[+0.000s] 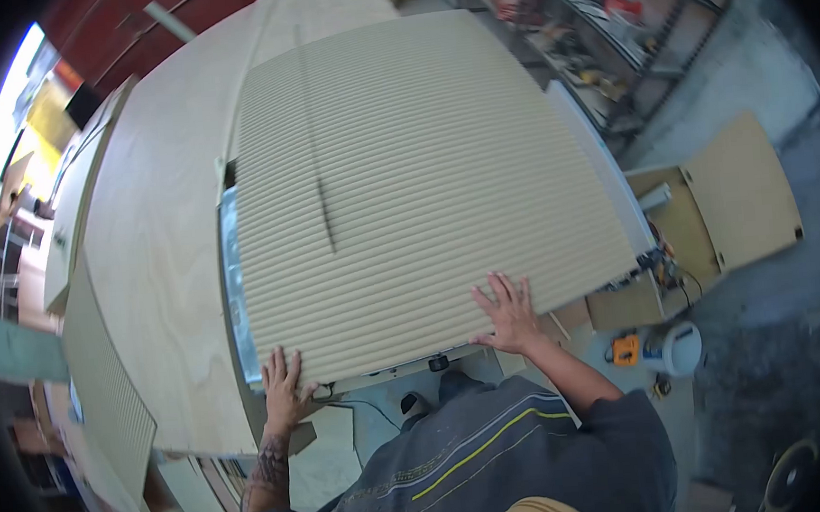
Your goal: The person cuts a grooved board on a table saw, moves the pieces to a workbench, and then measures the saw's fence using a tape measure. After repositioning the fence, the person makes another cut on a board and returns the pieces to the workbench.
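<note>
A large beige fluted panel (424, 179) lies flat on a machine table, ribs running across it. My left hand (286, 384) rests flat on the panel's near left corner, fingers spread. On the near edge farther right, my right hand (507, 311) presses palm down with its fingers apart. Neither hand grips anything. A dark line (314, 139) runs along the panel's surface.
A big plywood sheet (157, 245) lies to the left of the panel, with another fluted board (106, 391) beside it. Metal shelves (604, 43) with tools stand at the back right. A plywood box (711, 216) and a white bucket (678, 347) sit on the floor at right.
</note>
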